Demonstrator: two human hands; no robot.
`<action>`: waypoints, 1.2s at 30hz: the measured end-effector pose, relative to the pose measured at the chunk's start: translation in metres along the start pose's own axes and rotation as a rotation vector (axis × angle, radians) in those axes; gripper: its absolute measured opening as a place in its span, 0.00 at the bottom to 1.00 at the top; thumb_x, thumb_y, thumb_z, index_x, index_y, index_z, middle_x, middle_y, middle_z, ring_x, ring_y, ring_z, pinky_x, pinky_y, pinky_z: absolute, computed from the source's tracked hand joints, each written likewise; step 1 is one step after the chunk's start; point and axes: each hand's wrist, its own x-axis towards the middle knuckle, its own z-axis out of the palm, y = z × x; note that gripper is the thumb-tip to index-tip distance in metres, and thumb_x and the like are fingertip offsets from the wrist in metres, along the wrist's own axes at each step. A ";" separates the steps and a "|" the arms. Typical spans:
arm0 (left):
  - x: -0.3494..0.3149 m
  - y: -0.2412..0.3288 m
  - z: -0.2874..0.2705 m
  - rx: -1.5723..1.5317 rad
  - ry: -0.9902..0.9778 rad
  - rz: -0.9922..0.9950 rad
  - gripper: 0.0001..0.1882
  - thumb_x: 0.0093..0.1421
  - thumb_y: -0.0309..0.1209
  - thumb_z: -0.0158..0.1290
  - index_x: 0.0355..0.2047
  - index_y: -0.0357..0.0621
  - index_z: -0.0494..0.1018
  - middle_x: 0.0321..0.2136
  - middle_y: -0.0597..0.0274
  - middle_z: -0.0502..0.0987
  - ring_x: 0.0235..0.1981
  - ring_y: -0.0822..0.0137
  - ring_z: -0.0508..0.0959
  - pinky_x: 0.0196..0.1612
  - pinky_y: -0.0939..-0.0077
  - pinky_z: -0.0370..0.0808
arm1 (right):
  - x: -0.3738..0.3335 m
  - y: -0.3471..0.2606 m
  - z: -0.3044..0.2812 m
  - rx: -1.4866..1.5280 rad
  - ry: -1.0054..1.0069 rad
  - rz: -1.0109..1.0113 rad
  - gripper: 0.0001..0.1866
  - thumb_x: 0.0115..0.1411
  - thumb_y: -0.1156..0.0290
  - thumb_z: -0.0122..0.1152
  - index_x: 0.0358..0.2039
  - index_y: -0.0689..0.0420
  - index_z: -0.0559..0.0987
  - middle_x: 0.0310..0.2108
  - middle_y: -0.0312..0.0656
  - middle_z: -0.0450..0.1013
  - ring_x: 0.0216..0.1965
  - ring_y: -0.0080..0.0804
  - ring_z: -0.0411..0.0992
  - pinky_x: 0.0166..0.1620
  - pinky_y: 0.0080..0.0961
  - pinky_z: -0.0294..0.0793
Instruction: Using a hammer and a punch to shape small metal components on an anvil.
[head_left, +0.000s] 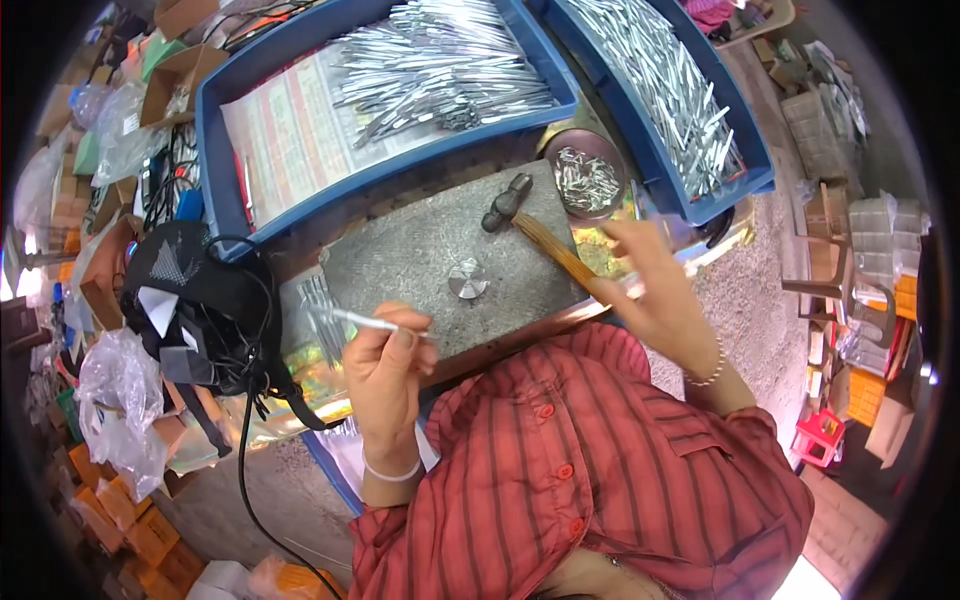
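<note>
The left hand [388, 368] has its grip pinched on a slim metal rod [366, 320], at eight o'clock from a round metal disc [468, 280] lying on a grey slab [400, 250]. The ball-peen hammer [541, 240] has its head toward one o'clock, a bowl [612, 157] of small metal pieces [585, 185] sits at two, and at three the right hand [660, 295] is spread wide by the handle's end, contact unclear.
</note>
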 end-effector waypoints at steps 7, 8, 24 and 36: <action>0.015 -0.002 0.006 -0.280 0.032 -0.198 0.09 0.59 0.32 0.51 0.36 0.39 0.69 0.31 0.59 0.71 0.24 0.73 0.72 0.26 0.85 0.70 | 0.034 -0.003 0.028 -0.245 -0.167 0.048 0.25 0.52 0.72 0.56 0.50 0.60 0.62 0.41 0.51 0.61 0.38 0.53 0.66 0.40 0.38 0.66; 0.018 -0.002 0.006 -0.305 0.032 -0.204 0.09 0.58 0.31 0.52 0.35 0.39 0.69 0.31 0.59 0.71 0.24 0.73 0.74 0.26 0.85 0.72 | 0.035 0.002 0.030 -0.203 -0.157 0.071 0.22 0.53 0.75 0.53 0.49 0.60 0.63 0.42 0.53 0.62 0.38 0.54 0.65 0.38 0.40 0.66; 0.020 -0.006 0.021 -0.013 0.031 -0.087 0.08 0.60 0.30 0.48 0.35 0.36 0.67 0.27 0.54 0.74 0.21 0.69 0.75 0.25 0.81 0.74 | 0.046 0.081 0.029 -0.131 0.263 0.275 0.13 0.47 0.73 0.56 0.34 0.64 0.72 0.26 0.51 0.67 0.28 0.48 0.67 0.32 0.34 0.66; 0.020 -0.009 0.021 -0.034 0.031 -0.077 0.07 0.60 0.26 0.48 0.36 0.35 0.67 0.29 0.53 0.75 0.23 0.69 0.76 0.28 0.81 0.75 | 0.060 0.097 0.034 -0.136 0.253 0.216 0.10 0.48 0.73 0.57 0.25 0.66 0.68 0.22 0.54 0.65 0.27 0.53 0.66 0.30 0.38 0.64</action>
